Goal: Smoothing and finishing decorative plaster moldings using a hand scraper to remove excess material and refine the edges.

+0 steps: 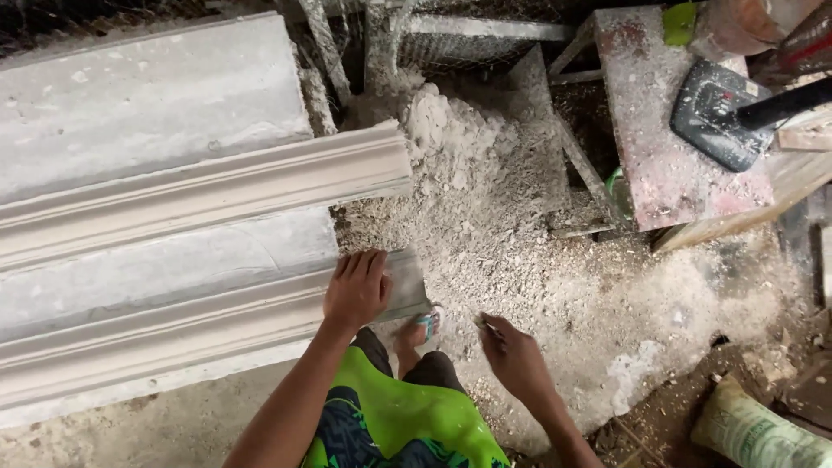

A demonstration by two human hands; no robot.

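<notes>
Green-clad torso (394,425) sat lowest; left hand (355,290) lay flat, fingers spread, on the near plaster moulding's (173,321) end. Right hand (516,360), at four o'clock from it, pinched a small scraper (482,323) over dusty rubble (503,217).

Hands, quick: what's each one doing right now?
Left hand: open, palm flat on the end of the plaster moulding.
Right hand: fingers pinched on a small tool; kind unclear.
</notes>
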